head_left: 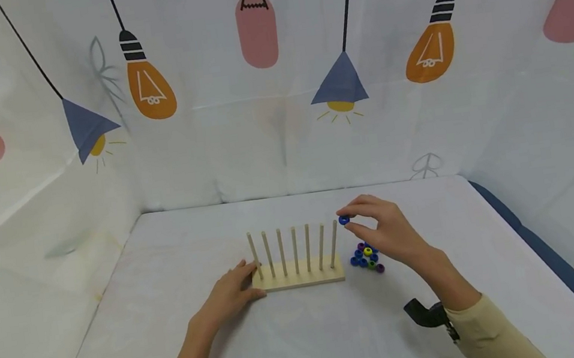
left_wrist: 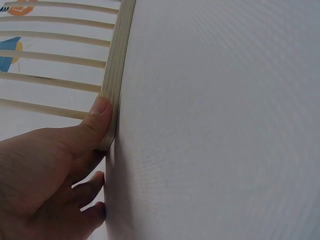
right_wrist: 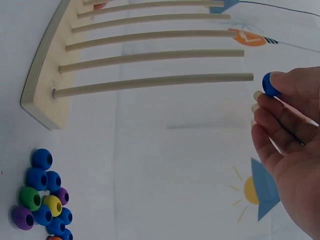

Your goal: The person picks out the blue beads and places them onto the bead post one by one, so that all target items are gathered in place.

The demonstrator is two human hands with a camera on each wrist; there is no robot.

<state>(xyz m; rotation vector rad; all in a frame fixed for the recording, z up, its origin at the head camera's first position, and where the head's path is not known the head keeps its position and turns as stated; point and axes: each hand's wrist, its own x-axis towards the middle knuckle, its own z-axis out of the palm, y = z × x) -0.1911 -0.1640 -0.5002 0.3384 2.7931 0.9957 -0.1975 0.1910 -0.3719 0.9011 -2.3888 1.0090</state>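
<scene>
A pale wooden base (head_left: 298,282) with a row of several upright pegs (head_left: 295,250) stands on the table. My left hand (head_left: 231,292) grips the left end of this base, its thumb (left_wrist: 101,106) along the front edge. A blue bead (right_wrist: 271,84) is pinched between thumb and index finger of my right hand (head_left: 383,230). It is held close to the tip of the rightmost peg (right_wrist: 155,83), apart from it in the right wrist view. The bead's hole shows in the head view.
Right of the base lies a cluster of loose beads (head_left: 368,252), mostly blue, with purple, green and yellow ones and an orange one (right_wrist: 54,238). The white table (head_left: 308,339) meets a lamp-patterned curtain (head_left: 239,149) at the back.
</scene>
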